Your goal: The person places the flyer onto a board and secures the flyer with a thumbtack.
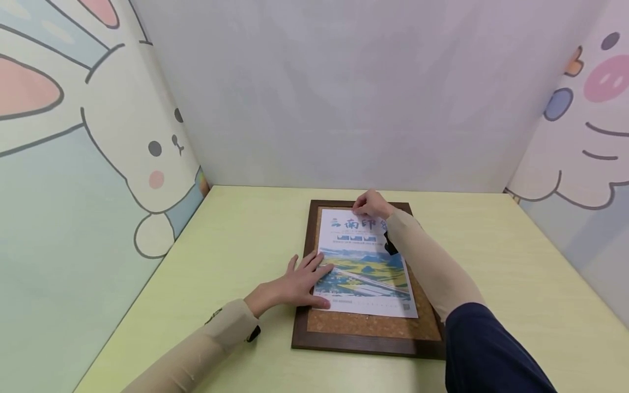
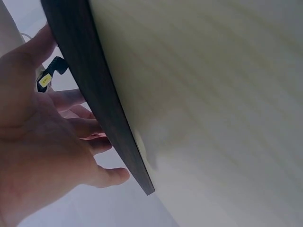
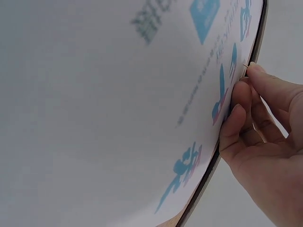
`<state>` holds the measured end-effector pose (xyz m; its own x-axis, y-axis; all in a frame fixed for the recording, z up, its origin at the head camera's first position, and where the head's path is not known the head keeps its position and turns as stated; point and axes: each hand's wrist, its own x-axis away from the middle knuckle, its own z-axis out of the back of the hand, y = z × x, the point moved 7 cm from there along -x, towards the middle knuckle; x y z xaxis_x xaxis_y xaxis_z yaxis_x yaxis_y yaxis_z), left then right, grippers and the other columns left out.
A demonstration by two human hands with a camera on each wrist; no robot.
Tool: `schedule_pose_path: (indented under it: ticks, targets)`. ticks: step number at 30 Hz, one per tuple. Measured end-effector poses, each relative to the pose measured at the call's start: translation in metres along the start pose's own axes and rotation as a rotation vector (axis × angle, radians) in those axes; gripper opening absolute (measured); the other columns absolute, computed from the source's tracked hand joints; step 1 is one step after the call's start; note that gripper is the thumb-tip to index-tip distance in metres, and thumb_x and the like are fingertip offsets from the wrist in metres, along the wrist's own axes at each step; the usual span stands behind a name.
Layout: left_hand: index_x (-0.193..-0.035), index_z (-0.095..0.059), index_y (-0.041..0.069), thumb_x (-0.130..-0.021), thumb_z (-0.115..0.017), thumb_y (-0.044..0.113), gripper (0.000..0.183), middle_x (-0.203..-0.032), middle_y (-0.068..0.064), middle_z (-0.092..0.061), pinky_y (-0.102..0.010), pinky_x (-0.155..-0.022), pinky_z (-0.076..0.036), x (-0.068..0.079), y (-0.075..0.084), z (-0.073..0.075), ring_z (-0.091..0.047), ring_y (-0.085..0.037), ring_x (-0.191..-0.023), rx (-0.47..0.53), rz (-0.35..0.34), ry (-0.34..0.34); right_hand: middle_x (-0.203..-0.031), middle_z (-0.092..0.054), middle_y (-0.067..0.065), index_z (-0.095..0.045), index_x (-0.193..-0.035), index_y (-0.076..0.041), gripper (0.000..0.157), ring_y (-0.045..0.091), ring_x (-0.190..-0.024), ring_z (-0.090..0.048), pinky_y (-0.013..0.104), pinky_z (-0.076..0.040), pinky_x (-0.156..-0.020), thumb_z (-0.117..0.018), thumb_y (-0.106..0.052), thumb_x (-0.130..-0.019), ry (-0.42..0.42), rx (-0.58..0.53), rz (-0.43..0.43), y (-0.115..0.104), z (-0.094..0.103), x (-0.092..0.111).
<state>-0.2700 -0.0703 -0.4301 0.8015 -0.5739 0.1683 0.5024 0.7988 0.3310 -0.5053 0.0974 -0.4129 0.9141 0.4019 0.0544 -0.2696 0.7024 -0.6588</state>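
Observation:
A printed poster (image 1: 363, 284) with blue lettering and a landscape picture lies on a cork board (image 1: 358, 323) with a dark wooden frame. My left hand (image 1: 301, 281) rests with spread fingers on the poster's lower left edge and the frame; the left wrist view has this hand (image 2: 52, 127) beside the dark frame (image 2: 102, 90). At the poster's top edge my right hand (image 1: 374, 205) is bent over the paper. In the right wrist view, that hand (image 3: 265, 118) pinches a small pin (image 3: 245, 65) between thumb and forefinger, its thin point showing against the paper.
The board lies on a pale yellow table (image 1: 236, 234). A plain light wall (image 1: 344, 98) stands behind it, and cartoon-printed walls rise on the left (image 1: 59, 218) and right (image 1: 589, 164).

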Motion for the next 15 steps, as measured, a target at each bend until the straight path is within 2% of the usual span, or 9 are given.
schedule_pose_path:
  ticks: [7,15]
  targets:
    - [-0.153,-0.028,0.017,-0.085,-0.065,0.055,0.086,-0.162,-0.017,-0.015,-0.069,-0.112,-0.007,-0.0008,-0.0009,-0.0027,-0.006,-0.035,-0.151,-0.001,0.002,-0.006,-0.092,-0.069,0.014,-0.074,-0.093,-0.005,0.011,0.020,-0.073,-0.055,0.026,-0.043,-0.062,-0.067,-0.014,-0.091,-0.006,-0.012,-0.022,0.0039,-0.0020,-0.0006]
    - [-0.153,-0.028,0.017,-0.085,-0.064,0.056,0.086,-0.162,-0.017,-0.014,-0.069,-0.112,-0.007,-0.0013,-0.0009,-0.0016,-0.005,-0.034,-0.151,-0.006,0.003,-0.004,-0.093,-0.069,0.012,-0.074,-0.091,-0.006,0.009,0.022,-0.079,-0.057,0.028,-0.044,-0.071,-0.067,-0.012,-0.091,-0.005,0.002,-0.018,0.0033,-0.0025,-0.0017]
